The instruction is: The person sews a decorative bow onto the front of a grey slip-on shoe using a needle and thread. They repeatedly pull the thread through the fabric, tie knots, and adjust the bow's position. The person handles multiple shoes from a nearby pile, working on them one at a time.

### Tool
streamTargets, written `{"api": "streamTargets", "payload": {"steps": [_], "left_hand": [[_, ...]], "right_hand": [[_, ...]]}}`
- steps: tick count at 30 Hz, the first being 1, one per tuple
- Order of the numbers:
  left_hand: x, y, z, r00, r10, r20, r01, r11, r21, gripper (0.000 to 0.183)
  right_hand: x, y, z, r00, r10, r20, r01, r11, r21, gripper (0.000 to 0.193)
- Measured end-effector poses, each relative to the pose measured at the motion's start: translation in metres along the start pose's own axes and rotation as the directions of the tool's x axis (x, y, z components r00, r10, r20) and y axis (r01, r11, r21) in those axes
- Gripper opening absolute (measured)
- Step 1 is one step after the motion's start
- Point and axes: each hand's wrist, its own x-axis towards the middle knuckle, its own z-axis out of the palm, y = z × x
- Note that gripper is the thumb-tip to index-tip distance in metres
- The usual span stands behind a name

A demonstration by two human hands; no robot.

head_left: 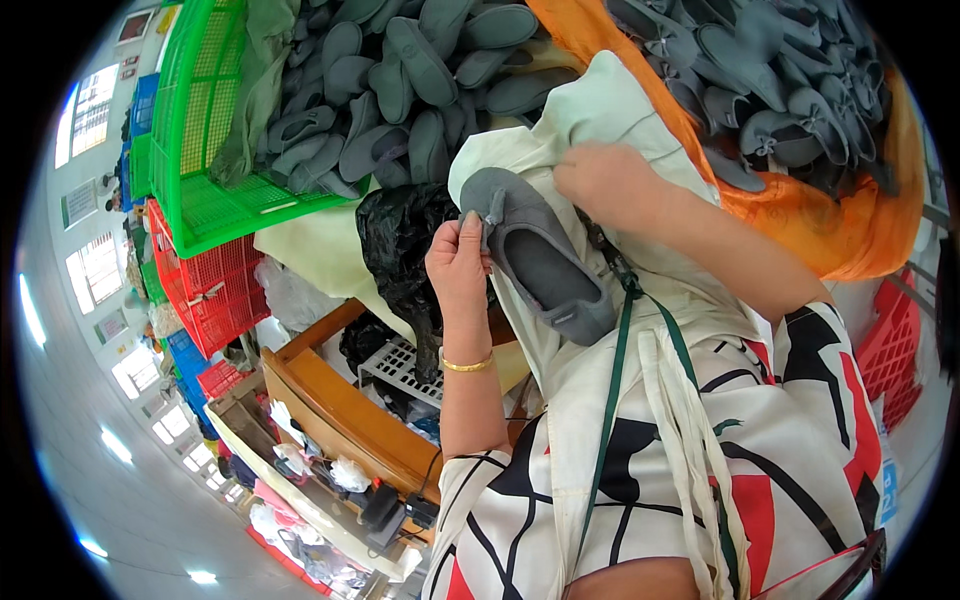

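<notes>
A grey slipper shoe (512, 205) with a small bow on its toe lies over my lap on pale cloth (612, 108), its opening facing up. My left hand (460, 270) pinches the bow at the left edge of the toe. To the right of the toe, my right hand (605, 182) is raised above the cloth with its fingers curled in. It is slightly blurred, and whatever it may hold is too small or hidden to make out.
Many grey slippers fill a green plastic basket (185, 215) ahead on the left. More lie on an orange sack (840, 240) at the far right. A black plastic bag (400, 225), a red crate (215, 290) and a wooden drawer (345, 385) stand to the left.
</notes>
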Motion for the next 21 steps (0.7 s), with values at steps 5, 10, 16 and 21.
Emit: {"api": "streamTargets", "payload": {"steps": [5, 10, 16, 21], "left_hand": [[0.001, -0.021, 0.002, 1.0, 0.008, 0.013, -0.007, 0.999, -0.033, 0.033], [0.005, -0.027, -0.001, 0.998, 0.04, 0.042, -0.038, 0.998, -0.049, 0.033], [0.015, -0.04, -0.011, 0.992, 0.123, 0.02, -0.123, 0.992, 0.012, 0.032], [0.01, -0.033, -0.006, 0.977, 0.212, -0.033, -0.201, 0.957, 0.209, 0.029]], "right_hand": [[0.024, -0.015, -0.004, 0.928, 0.21, -0.309, -0.002, 0.829, 0.559, 0.024], [0.043, -0.052, 0.007, 0.907, 0.403, 0.124, 0.016, -0.326, 0.945, 0.038], [0.016, -0.031, -0.02, 0.9, 0.414, 0.134, 0.106, -0.506, 0.856, 0.034], [0.0, -0.027, -0.006, 0.838, 0.462, 0.29, 0.061, -0.608, 0.792, 0.031]]}}
